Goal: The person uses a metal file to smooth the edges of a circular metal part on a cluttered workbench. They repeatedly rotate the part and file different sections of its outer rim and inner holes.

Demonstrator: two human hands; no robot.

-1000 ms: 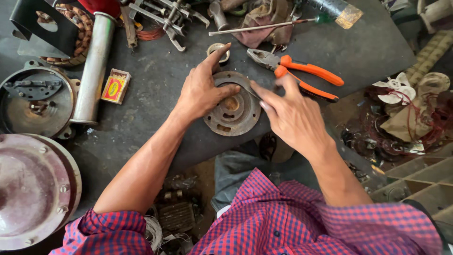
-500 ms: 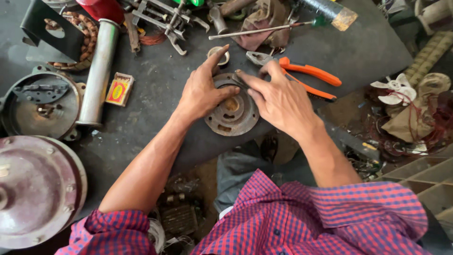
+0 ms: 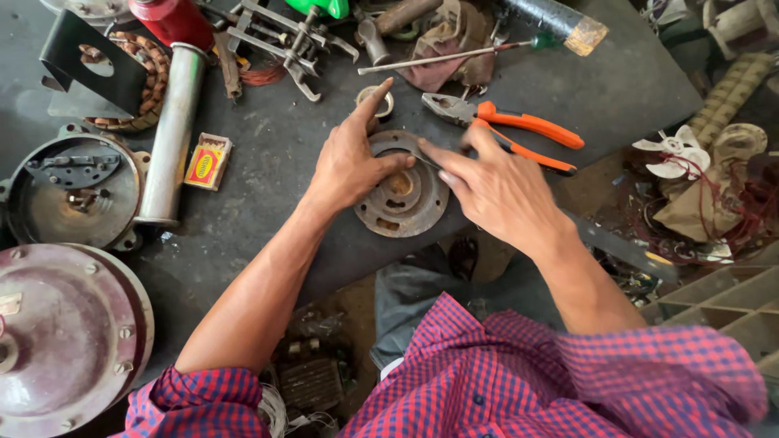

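Head view, looking down on a dark, grimy desk (image 3: 268, 162).

Round metal end plate (image 3: 403, 195) lies flat near the desk's front edge, between both hands. It is rusty grey with a stepped centre bore and slots around the rim.

Left hand (image 3: 349, 158): palm down on the plate's left rim, thumb reaching toward the bore, index finger stretched up to a small metal ring (image 3: 375, 101) just behind the plate. Fingers spread, not closed around anything; it presses rather than grips.

Right hand (image 3: 495, 186): over the plate's right rim, index finger and thumb drawn together above the plate's upper edge. A thin dark piece seems pinched there; too blurred to tell what it is.

Surroundings:
- Orange-handled pliers (image 3: 507, 126) just beyond the right hand, jaws pointing left.
- Long screwdriver (image 3: 454, 55) further back, beside a brown rag (image 3: 450, 32).
- Steel tube (image 3: 170, 134) lying left, a small yellow-red box (image 3: 208, 162) just beside it.
- Round motor housing (image 3: 69, 191) at far left; a larger domed cover (image 3: 65, 337) below it.
- White fan blade (image 3: 673, 154) at right, off the desk.

Sleeves are red-blue check.
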